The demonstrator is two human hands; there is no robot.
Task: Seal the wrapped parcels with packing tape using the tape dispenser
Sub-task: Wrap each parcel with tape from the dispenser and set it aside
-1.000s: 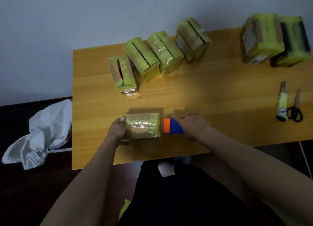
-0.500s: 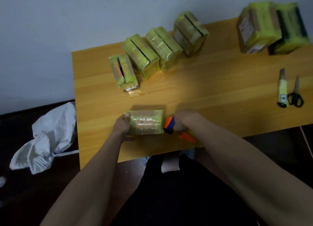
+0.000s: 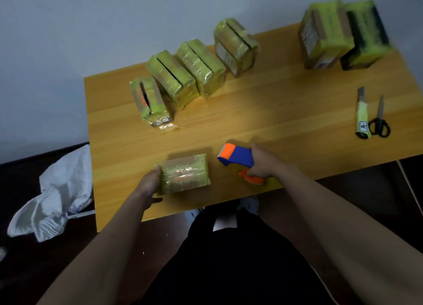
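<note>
A small yellow-green wrapped parcel (image 3: 185, 173) lies near the front edge of the wooden table (image 3: 263, 119). My left hand (image 3: 150, 183) grips its left end. My right hand (image 3: 263, 164) holds the blue and orange tape dispenser (image 3: 238, 159) by its handle, lifted a little to the right of the parcel and apart from it. Its orange roller end points toward the parcel.
Several more wrapped parcels (image 3: 194, 71) stand in a row at the back left. Two bigger ones (image 3: 343, 34) stand at the back right. A utility knife (image 3: 362, 113) and scissors (image 3: 379, 119) lie at the right. A white bag (image 3: 55, 195) lies on the floor at left.
My right hand has drawn the dispenser off the parcel's right end, to the right and up. My left hand keeps its grip on the parcel.
</note>
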